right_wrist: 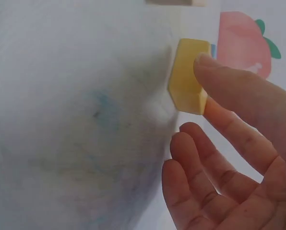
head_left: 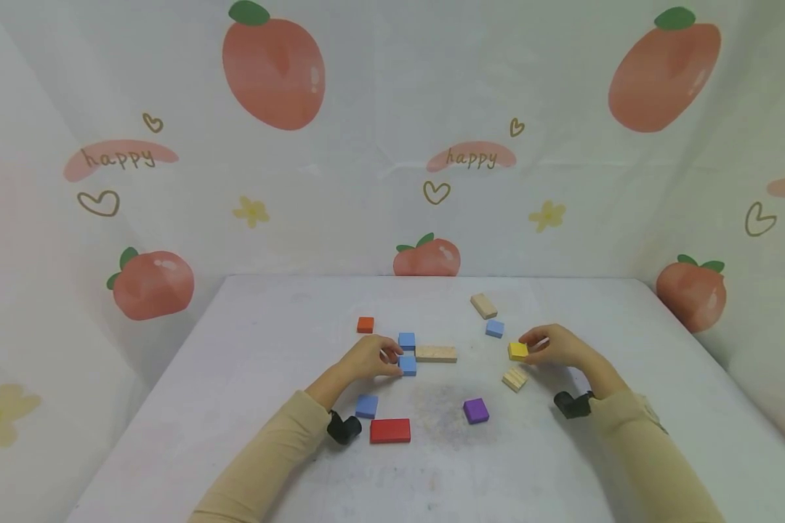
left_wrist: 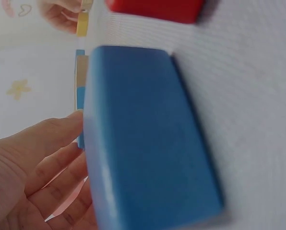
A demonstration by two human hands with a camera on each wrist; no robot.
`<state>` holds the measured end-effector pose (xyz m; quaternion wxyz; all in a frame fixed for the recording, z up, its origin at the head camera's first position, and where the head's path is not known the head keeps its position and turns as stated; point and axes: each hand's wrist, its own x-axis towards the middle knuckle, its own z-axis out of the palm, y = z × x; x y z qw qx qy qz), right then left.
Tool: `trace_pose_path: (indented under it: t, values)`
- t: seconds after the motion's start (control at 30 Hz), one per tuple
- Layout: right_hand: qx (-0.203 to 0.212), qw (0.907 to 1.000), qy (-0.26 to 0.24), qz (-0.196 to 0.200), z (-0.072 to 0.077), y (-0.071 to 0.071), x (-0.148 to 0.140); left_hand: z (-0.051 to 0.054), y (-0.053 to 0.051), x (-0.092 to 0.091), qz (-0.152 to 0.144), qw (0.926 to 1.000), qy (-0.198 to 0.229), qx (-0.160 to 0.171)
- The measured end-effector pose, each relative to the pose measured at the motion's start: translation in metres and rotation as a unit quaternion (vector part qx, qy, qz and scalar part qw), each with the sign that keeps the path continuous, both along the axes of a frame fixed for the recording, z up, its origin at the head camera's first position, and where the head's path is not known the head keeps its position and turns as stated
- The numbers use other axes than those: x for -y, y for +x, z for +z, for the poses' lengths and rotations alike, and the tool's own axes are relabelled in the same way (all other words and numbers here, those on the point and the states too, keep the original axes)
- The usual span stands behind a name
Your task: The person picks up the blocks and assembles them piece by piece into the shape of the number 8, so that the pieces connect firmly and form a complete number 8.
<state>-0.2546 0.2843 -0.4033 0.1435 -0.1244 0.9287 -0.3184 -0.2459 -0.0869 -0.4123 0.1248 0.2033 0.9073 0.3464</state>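
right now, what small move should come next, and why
Probably carry the yellow block, pinched in the right grip, left to the right end of the long wooden block: nothing touches that end, while the left grip holds a blue block by the other.

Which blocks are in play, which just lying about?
Likely in play:
yellow block, in right hand
gripped blue block, in left hand
second blue block, wooden plank alongside

Likely lying about:
orange block, red block, purple block
nearest blue block, farthest blue block
oblong wooden block, striped wooden block
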Motion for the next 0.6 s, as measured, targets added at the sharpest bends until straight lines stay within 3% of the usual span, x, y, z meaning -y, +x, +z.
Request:
trace_pose_path:
  t: [0.6]
  values:
    - [-0.019, 0.9997, 0.012, 0.009, -0.0030, -0.0011, 0.0016, 0.0018, 0.0016, -0.0007, 0.009, 0.9999, -0.001, 0.005]
